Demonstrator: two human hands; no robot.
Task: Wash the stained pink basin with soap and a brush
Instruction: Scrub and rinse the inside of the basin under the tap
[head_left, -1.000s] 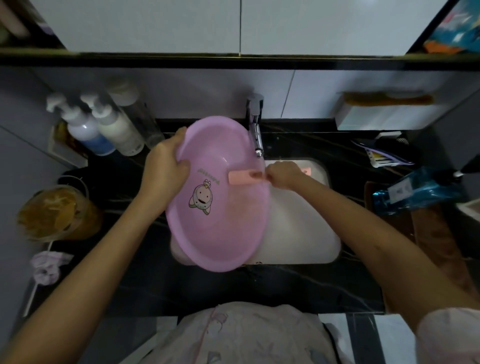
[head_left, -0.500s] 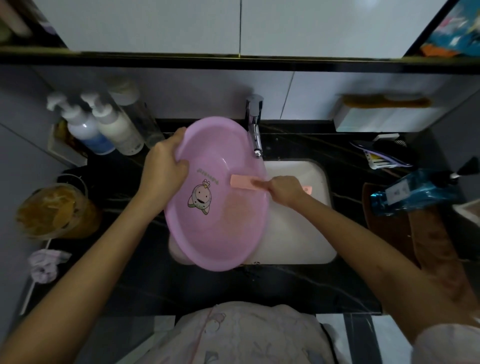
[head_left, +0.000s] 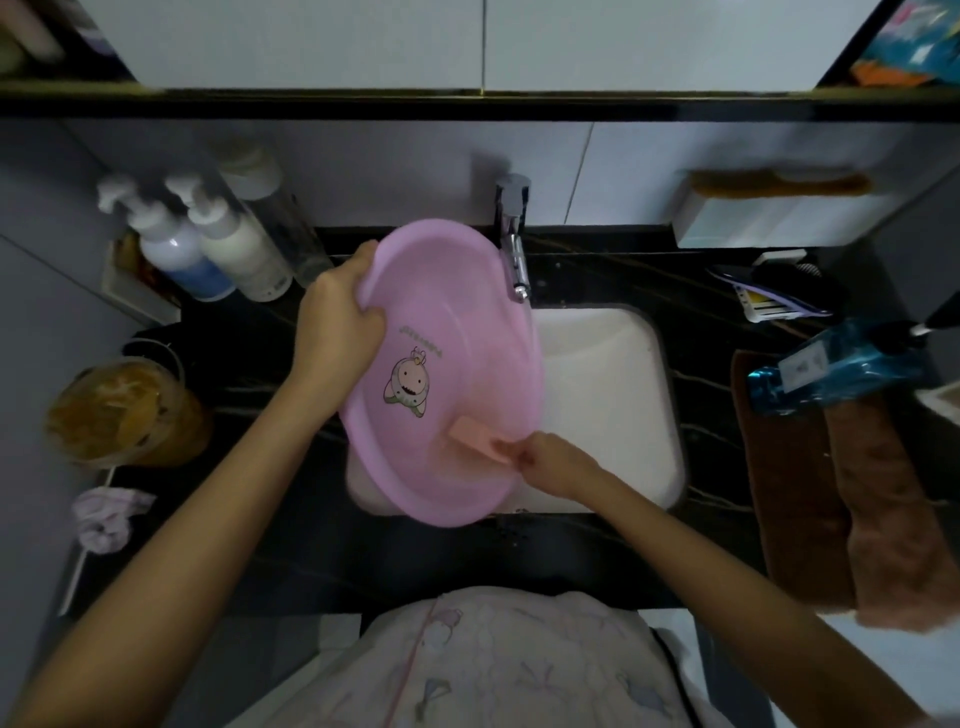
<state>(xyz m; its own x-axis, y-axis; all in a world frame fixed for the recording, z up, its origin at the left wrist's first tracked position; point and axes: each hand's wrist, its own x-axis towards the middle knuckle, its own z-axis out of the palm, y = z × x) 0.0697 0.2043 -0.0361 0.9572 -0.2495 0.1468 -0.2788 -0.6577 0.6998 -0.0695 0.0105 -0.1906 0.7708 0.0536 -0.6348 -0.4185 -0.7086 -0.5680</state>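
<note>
**Inspector:** Where is the basin sitting, and what is holding it?

**Operator:** I am seeing the pink basin tilting on edge over the left part of the white sink. Its far rim is just beside the tap, and its near rim is hanging over the black surface. The left hand is gripping the far-left rim, with the thumb lying on the inner wall and the rest of the hand behind. The right hand is clenching the handle of the pink brush, whose head is pressing on the inner wall at the near right.

**Inspector:** How are you expecting it to handle?

**Operator:** I am judging it to be thin moulded plastic. It looks light, since one hand is carrying it, and it is not fragile, though probably flexing under brush pressure. With soap and water the wall is likely getting slippery. I cannot tell whether the tap is running or whether suds are present.

**Inspector:** Where should the hold be?

**Operator:** I am recommending the rolled rim, opposite the brush, so that each stroke is pushing the basin into the palm.
</note>
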